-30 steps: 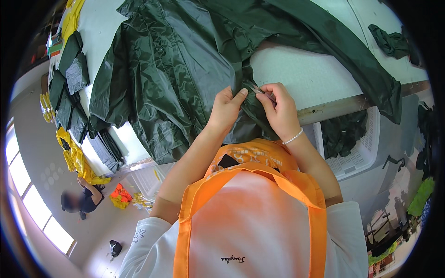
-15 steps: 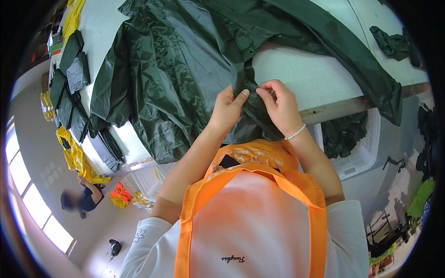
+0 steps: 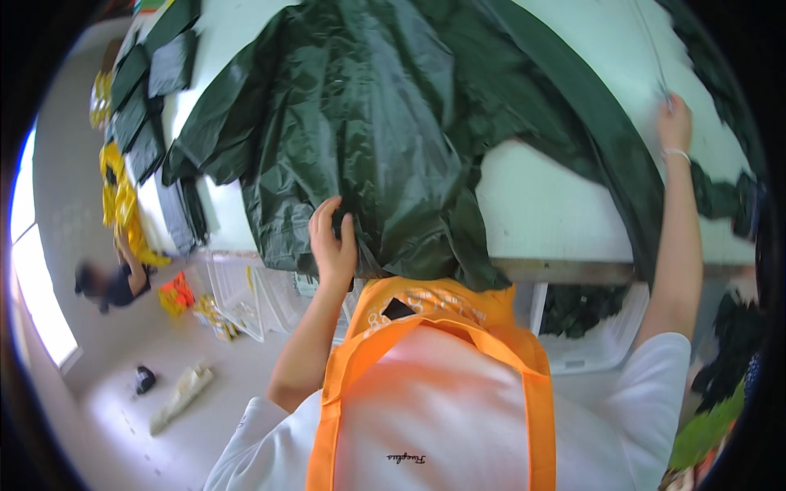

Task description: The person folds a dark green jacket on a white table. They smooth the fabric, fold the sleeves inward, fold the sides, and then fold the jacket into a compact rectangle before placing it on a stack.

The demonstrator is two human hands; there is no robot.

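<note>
A dark green, shiny raincoat-like jacket (image 3: pixel 385 123) lies spread over the white table (image 3: pixel 540 209), its lower edge hanging at the near side. My left hand (image 3: pixel 332 250) rests on the jacket's lower part, thumb and fingers apart, with loose fabric between them. Far out to the right, past the jacket's long sleeve (image 3: pixel 626 164), my right hand (image 3: pixel 676 123) has its fingers closed on a small metal tool (image 3: pixel 666 92). A thin cord (image 3: pixel 651 41) runs from the tool toward the far edge. The tool's exact kind is too small to make out.
Folded green garments (image 3: pixel 139 123) and yellow ones (image 3: pixel 119 192) line the table's left side. More green cloth (image 3: pixel 712 192) lies at the right. Below the table edge stand white crates (image 3: pixel 594 360), one with dark cloth. Another person (image 3: pixel 115 282) is at the far left.
Both hands have left the pinched jacket edge. My left hand has moved left onto the jacket; my right has reached far right and taken hold of the small tool. The view has shifted.
</note>
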